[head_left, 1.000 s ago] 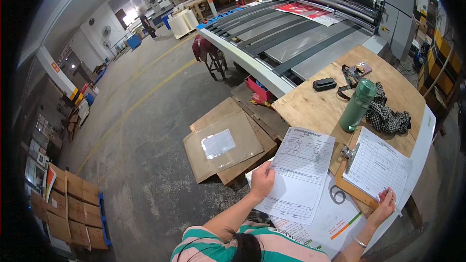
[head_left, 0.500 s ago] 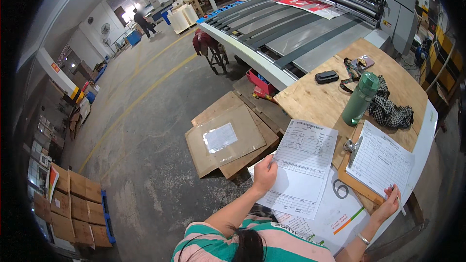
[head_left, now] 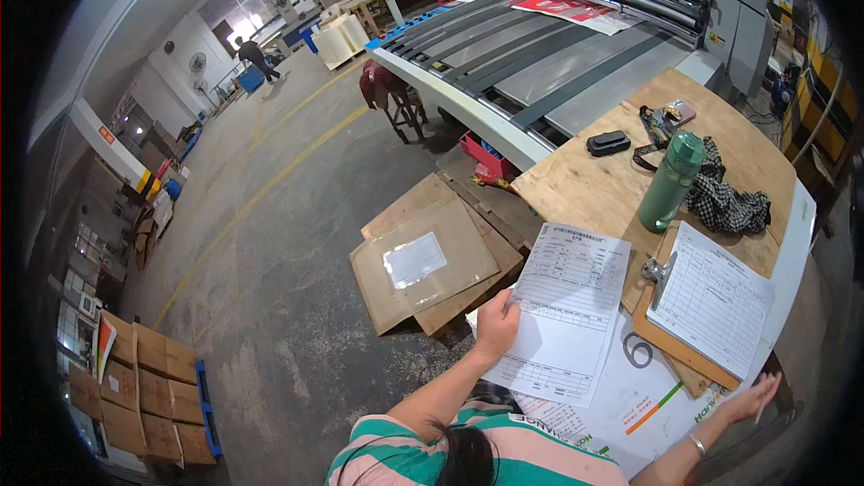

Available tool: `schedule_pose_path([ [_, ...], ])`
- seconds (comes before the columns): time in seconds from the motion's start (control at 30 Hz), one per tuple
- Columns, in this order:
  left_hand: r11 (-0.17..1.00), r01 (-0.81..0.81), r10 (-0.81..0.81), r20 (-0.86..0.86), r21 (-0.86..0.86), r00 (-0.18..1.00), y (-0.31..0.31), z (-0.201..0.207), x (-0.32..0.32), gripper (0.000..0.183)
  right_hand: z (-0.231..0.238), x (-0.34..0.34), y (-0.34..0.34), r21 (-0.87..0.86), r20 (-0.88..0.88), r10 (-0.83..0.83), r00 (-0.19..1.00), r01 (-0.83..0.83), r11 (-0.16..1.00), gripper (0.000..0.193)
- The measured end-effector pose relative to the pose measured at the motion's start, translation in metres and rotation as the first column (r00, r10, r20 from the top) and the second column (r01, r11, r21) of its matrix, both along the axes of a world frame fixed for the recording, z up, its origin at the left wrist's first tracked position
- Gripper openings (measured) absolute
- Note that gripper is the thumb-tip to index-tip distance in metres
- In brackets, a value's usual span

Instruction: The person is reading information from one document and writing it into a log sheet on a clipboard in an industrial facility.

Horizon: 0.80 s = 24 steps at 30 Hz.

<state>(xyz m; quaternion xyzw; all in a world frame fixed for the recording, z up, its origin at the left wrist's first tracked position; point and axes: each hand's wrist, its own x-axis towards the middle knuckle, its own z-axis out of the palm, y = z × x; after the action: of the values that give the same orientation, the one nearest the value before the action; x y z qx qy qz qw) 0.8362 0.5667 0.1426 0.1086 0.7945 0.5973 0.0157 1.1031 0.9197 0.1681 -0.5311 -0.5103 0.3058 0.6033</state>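
My left hand (head_left: 498, 322) is closed on the left edge of a printed paper form (head_left: 576, 306), thumb on top. The form lies tilted over a white printed sheet (head_left: 643, 400) with a large grey numeral and a green and orange stripe. My right hand (head_left: 752, 398), with a bracelet on its wrist, is off the table's right edge, just below a brown clipboard (head_left: 643, 328). A thin pale pen (head_left: 760, 413) shows below its fingers, partly hidden. The clipboard holds a gridded table sheet (head_left: 711, 297) under a metal clip (head_left: 655, 272).
On the wooden tabletop (head_left: 576, 175) stand a green bottle (head_left: 670, 184), a black case (head_left: 608, 143), a lanyard (head_left: 652, 126) and a checked cloth (head_left: 731, 202). Beyond is a belted machine (head_left: 558, 63). Cardboard sheets (head_left: 432, 256) lie left; boxes (head_left: 148, 387) stand on a blue pallet. A person (head_left: 256, 58) bends far off.
My right hand has moved right and down, off the clipboard's lower edge. My left hand still grips the form. The distant person has bent over toward the blue bin.
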Motion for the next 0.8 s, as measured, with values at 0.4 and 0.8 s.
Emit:
schedule_pose_path([
  [0.4, 0.998, 0.04, -0.04, 0.006, -0.053, 0.999, -0.004, -0.004, -0.003, 0.026, -0.042, 0.037, 0.037, -0.281, -0.37, -0.161, 0.915, 0.055, 0.958, 0.049],
  [0.8, 1.0, -0.006, 0.008, -0.098, 0.025, 0.995, 0.0, -0.004, -0.001, 0.017, -0.045, 0.038, 0.043, -0.222, -0.418, -0.163, 0.894, 0.073, 0.972, 0.049],
])
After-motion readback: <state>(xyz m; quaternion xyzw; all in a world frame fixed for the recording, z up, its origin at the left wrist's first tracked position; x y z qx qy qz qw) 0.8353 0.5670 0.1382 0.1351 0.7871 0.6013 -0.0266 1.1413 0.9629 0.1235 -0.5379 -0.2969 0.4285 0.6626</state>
